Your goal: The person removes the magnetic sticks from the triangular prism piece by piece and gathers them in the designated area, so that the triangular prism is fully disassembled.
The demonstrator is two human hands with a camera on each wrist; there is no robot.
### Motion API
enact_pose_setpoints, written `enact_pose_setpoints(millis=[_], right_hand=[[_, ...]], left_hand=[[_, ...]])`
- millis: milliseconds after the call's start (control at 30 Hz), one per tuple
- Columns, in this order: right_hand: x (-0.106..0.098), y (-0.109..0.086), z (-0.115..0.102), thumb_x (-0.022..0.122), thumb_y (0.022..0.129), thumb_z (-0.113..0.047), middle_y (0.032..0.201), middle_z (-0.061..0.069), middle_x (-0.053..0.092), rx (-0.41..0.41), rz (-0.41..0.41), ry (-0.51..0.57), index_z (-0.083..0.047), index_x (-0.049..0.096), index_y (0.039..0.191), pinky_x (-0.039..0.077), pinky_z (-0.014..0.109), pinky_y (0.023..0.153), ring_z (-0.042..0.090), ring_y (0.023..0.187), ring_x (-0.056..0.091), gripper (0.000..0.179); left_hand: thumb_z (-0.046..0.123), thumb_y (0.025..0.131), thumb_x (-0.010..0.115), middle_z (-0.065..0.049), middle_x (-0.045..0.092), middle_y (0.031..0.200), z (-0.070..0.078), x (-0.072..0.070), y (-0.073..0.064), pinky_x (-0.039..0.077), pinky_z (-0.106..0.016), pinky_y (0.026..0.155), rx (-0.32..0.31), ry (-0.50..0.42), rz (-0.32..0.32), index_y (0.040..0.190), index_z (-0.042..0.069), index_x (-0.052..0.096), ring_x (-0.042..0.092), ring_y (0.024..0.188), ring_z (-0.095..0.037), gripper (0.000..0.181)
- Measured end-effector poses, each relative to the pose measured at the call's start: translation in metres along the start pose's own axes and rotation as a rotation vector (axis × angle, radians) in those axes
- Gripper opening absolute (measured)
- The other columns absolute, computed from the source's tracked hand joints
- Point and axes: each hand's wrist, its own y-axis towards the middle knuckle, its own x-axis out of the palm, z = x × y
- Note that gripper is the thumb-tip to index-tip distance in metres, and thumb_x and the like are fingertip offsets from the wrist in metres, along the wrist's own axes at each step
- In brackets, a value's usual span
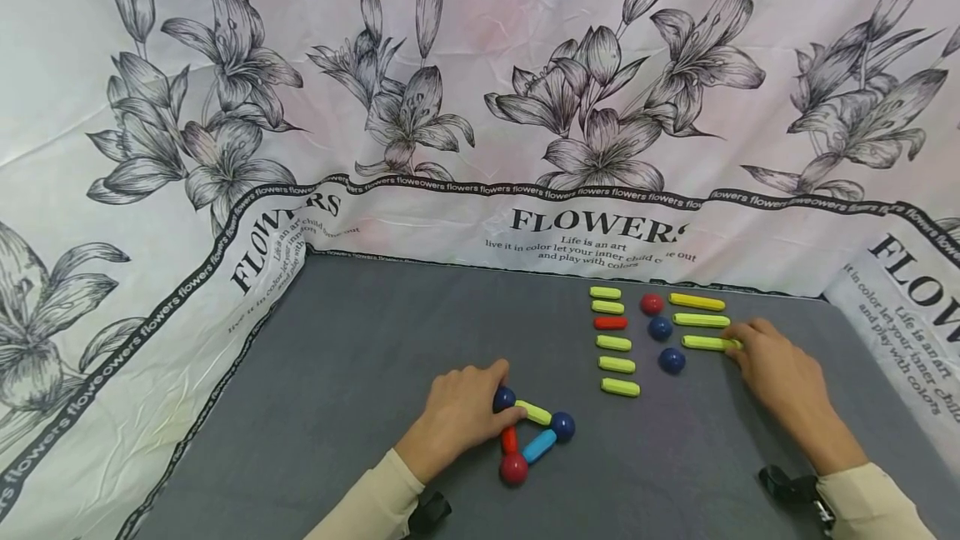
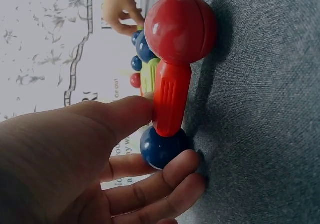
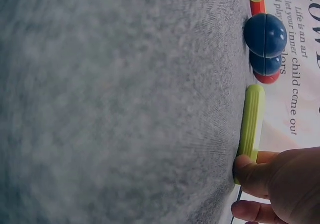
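Note:
A triangle of balls and short rods lies on the grey cloth: a red ball (image 1: 513,468), a blue ball (image 1: 562,426) and another blue ball (image 2: 164,146), joined by a red rod (image 2: 172,98), a light blue rod (image 1: 539,446) and a yellow-green rod (image 1: 534,412). My left hand (image 1: 467,411) grips the triangle at its left blue corner, thumb against the red rod in the left wrist view. On the right, my right hand (image 1: 780,369) pinches the right end of a long yellow-green rod (image 3: 251,119), which lies at the cloth's surface.
A column of short rods, several yellow-green (image 1: 617,364) and one red (image 1: 611,323), lies mid-right. Beside it sit a loose red ball (image 1: 652,303) and two blue balls (image 1: 672,360). Two more long rods (image 1: 701,320) lie behind the pinched one. A flower-printed curtain (image 1: 450,223) borders the back.

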Motion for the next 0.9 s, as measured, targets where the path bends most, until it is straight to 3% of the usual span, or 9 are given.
enact_pose_setpoints(millis=[733,900], right_hand=[[-0.003,-0.002,-0.006,0.08,0.093,-0.01,0.112,0.024,0.063,-0.023,-0.013,-0.024,-0.005,0.073,0.12,0.045,0.05,0.049,0.036,0.072,0.064,0.028],[-0.015,-0.004,-0.024,0.082,0.092,-0.012,0.117,0.027,0.062,-0.014,0.004,-0.05,-0.004,0.071,0.122,0.044,0.049,0.046,0.036,0.068,0.063,0.033]], left_hand=[[0.06,0.089,0.079,0.005,0.045,0.06,-0.002,0.005,0.001,0.031,-0.029,0.045,-0.008,0.001,0.004,0.091,0.022,0.056,0.043,0.05,-0.013,0.045],[0.059,0.09,0.079,0.005,0.046,0.06,-0.002,0.005,0.001,0.032,-0.029,0.044,-0.005,-0.009,0.011,0.09,0.022,0.056,0.044,0.05,-0.012,0.044]])
